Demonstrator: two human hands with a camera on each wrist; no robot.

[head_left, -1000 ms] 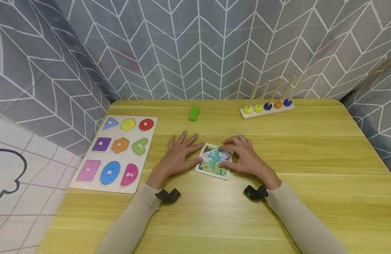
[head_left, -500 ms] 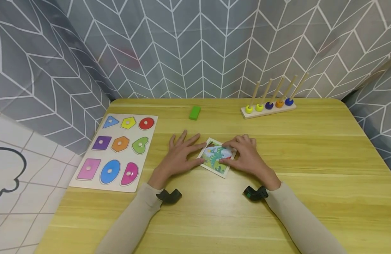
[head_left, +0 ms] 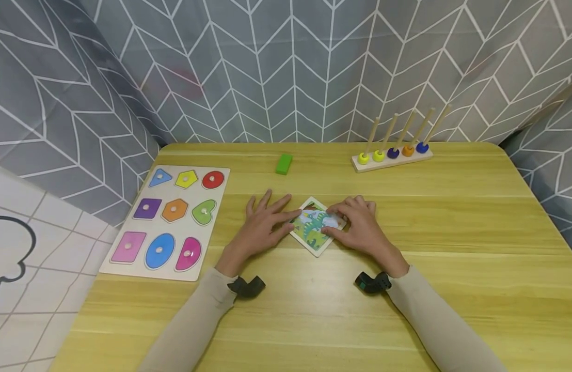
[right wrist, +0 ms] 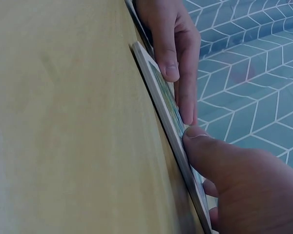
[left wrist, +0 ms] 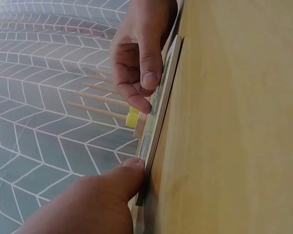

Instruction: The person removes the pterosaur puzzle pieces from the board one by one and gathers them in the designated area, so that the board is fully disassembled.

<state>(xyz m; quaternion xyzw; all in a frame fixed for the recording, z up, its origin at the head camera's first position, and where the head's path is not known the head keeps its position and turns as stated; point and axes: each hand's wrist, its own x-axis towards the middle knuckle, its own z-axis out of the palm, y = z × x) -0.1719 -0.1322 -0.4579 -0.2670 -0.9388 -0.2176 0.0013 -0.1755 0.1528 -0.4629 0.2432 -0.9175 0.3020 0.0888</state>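
Observation:
A square wooden board with a green dinosaur picture (head_left: 312,238) lies face up on the table, turned like a diamond. My left hand (head_left: 263,226) has its fingers spread, with thumb and index finger at the board's left edge. From the right, the thumb and index fingertip of my right hand (head_left: 360,227) rest on the picture, and its other fingers are bent. The left wrist view shows the board (left wrist: 158,117) side-on, the left thumb (left wrist: 133,164) at its edge. In the right wrist view, the right thumb (right wrist: 198,134) touches the picture side. The board's right corner is partly hidden.
To the left lies a shape board (head_left: 156,222) with several knobbed pieces. A green block (head_left: 283,164) sits beyond the hands. At the back right stands a wooden peg rack (head_left: 392,161) with coloured beads. A patterned curtain (head_left: 286,72) hangs behind the table.
The dinosaur board has turned clockwise in the head view, from nearly square-on to a diamond. Both hands stay on either side of it, the right one shifted slightly outward.

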